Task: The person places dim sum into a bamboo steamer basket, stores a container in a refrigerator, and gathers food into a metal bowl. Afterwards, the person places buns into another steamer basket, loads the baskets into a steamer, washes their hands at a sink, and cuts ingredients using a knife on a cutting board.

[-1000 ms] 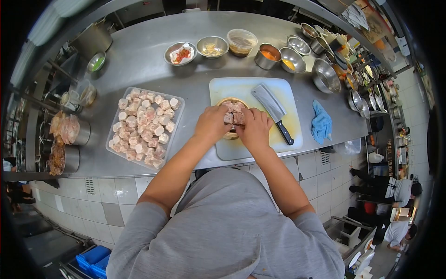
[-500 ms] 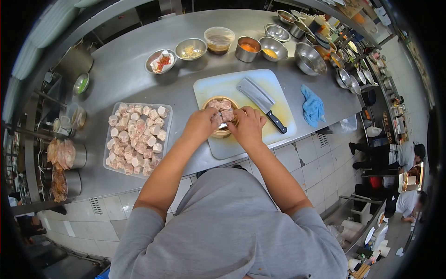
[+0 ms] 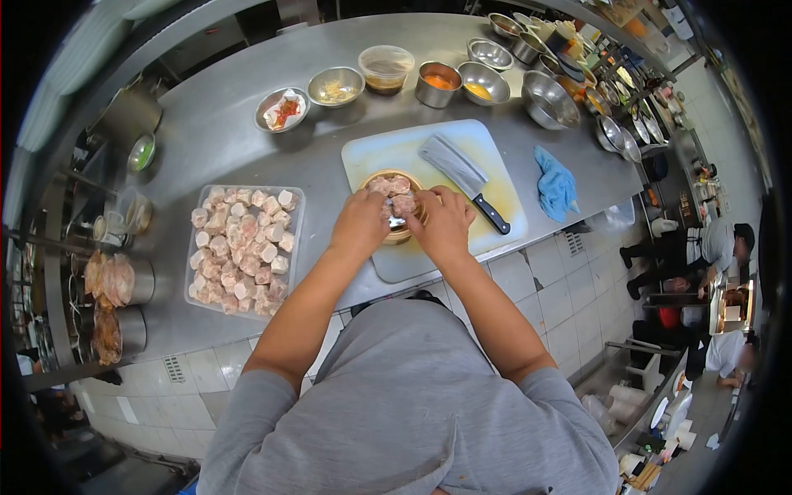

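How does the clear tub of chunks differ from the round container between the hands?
The clear tub is large and rectangular; the round container is smaller and tan. The tub holds a big heap of chunks; the round container shows only a few. The tub sits on the metal counter, the round container on the cutting board. Both hold pinkish chunks.

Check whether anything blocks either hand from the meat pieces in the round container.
Nothing visible does: the left hand and right hand are both at the meat pieces; the cleaver lies off to the right on the cutting board.
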Demonstrator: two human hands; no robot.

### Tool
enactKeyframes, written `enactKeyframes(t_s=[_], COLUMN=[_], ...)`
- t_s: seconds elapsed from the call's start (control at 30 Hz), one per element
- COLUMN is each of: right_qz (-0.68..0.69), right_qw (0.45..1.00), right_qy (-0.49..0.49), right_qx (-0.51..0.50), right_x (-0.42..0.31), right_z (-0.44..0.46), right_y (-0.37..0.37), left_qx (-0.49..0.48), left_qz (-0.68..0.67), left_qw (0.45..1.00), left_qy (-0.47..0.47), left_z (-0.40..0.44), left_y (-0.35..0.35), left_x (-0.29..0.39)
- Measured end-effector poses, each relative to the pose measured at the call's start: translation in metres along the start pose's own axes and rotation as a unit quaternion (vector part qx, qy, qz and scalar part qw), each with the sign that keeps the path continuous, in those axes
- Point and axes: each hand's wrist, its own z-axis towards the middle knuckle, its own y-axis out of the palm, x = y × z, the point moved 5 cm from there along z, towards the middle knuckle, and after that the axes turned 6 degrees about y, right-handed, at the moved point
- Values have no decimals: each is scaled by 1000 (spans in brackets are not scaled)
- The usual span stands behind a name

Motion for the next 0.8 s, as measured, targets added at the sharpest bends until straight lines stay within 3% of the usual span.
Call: enactKeyframes(t_s=[0.1, 0.17, 0.23, 0.33, 0.4, 0.47, 0.53, 0.57, 0.6, 0.63, 0.67, 0.7, 0.77, 0.8], right_qz=[17, 15, -21, -69, -76, -57, -300, -318, -259, -271, -96, -48, 8, 62], right_qw=[998, 995, 994, 987, 984, 969, 948, 945, 965, 961, 990, 994, 994, 992], right_qy=[-6, -7, -21, -25, 29, 145, 84, 17, 25, -18, 67, 34, 5, -15], right_qx=[54, 98, 106, 145, 158, 190, -58, -79, -18, -50, -77, -92, -107, -113], right_x=[18, 48, 91, 190, 270, 363, 422, 431, 433, 430, 416, 411, 424, 435], right_z=[-5, -3, 4, 32, 51, 78, 90, 78, 76, 74, 62, 54, 38, 34], right_y=[-12, -27, -45, -68, -74, -69, -27, -4, 0, 3, -21, -37, -39, -40], left_qx=[7, -7, 51, 51, 65, 67, 30, 16, 2, 19, 1, -24, -24, -31], left_qz=[-38, -127, -102, -72, -31, -39, 37, -15, -64, -57, -117, -177, -278, -228], left_qw=[999, 988, 992, 995, 997, 997, 994, 992, 987, 984, 976, 965, 952, 966], left_qy=[7, -88, -56, -51, -6, 23, 95, 121, 149, 165, 182, 194, 124, 117], left_z=[-1, -3, -11, -4, 11, 28, 43, 50, 63, 82, 100, 117, 157, 177], left_y=[-9, -37, -45, -65, -65, -53, -25, 0, 28, 53, 84, 121, 210, 270], left_x=[-5, 3, -10, 24, 69, 134, 203, 230, 254, 276, 296, 315, 318, 300])
